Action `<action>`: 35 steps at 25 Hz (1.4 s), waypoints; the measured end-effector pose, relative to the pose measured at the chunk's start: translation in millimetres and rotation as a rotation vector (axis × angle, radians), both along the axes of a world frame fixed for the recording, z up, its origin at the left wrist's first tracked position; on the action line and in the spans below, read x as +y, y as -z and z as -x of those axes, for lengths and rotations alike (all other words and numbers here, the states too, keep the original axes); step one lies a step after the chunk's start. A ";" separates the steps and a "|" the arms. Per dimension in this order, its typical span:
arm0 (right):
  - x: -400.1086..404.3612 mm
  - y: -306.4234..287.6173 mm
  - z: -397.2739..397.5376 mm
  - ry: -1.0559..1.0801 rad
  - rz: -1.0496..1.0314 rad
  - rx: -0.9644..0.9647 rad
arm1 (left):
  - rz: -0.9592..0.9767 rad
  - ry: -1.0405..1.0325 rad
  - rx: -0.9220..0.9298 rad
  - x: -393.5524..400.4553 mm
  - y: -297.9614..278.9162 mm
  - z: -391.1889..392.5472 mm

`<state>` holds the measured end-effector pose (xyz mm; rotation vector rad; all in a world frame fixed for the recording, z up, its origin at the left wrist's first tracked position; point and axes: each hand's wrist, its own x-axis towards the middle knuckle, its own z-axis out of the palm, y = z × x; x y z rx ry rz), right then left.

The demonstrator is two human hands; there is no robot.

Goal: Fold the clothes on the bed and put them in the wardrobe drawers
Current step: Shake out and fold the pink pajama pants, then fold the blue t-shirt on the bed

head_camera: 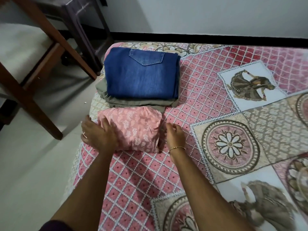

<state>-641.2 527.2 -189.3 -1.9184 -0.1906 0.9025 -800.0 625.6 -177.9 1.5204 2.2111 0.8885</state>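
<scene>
Folded pink floral garment (133, 129) lying near left edge of bed (208, 100), on pink lattice-patterned bedspread (138, 179). Left hand (98, 134) resting flat on garment's left side, fingers spread and straight, ring visible on one finger. Right hand (175, 135) at garment's right edge, fingers loosely extended, touching or just beside the fabric, cannot tell which; thin gold bangle (177, 148) on wrist. Nothing gripped by either hand. Just beyond pink garment: folded blue jeans (141, 75), back pocket up, stacked on folded olive-grey garment (138, 101), stack touching the far edge of pink garment. Wooden chair legs (41, 64) on pale tiled floor (33, 172) left of bed. White wall with dark skirting behind.
</scene>
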 end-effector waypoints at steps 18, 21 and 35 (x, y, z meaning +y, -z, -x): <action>-491.0 -142.5 -317.3 -0.094 0.125 -0.379 | 0.058 1.211 0.044 -474.6 -119.6 -406.6; -558.3 -156.3 -379.5 0.047 0.160 -0.419 | 0.091 1.355 0.014 -535.9 -129.2 -482.4; -669.3 -80.2 -656.1 0.252 0.379 -0.453 | 0.326 1.652 0.034 -656.2 -70.3 -771.0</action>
